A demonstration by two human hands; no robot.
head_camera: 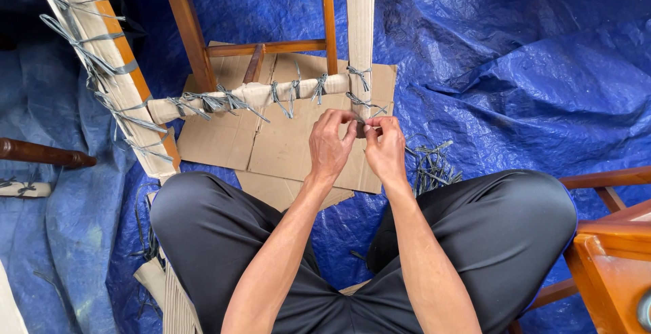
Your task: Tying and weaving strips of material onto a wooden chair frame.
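Note:
My left hand (330,145) and my right hand (386,148) meet in front of me, fingertips pinched together on a thin grey string tie (361,123). The tie runs around a cream cardboard-wrapped upright wooden leg (360,29). A wrapped crossbar (251,95) with several grey ties runs left from that leg to another wrapped leg (102,56). My knees in black trousers spread below both hands.
Flattened brown cardboard (285,147) lies on a blue tarpaulin (536,63) under the frame. Cut grey string scraps (432,164) lie right of my hands. Bare wooden furniture parts stand at right (610,239) and left (41,152).

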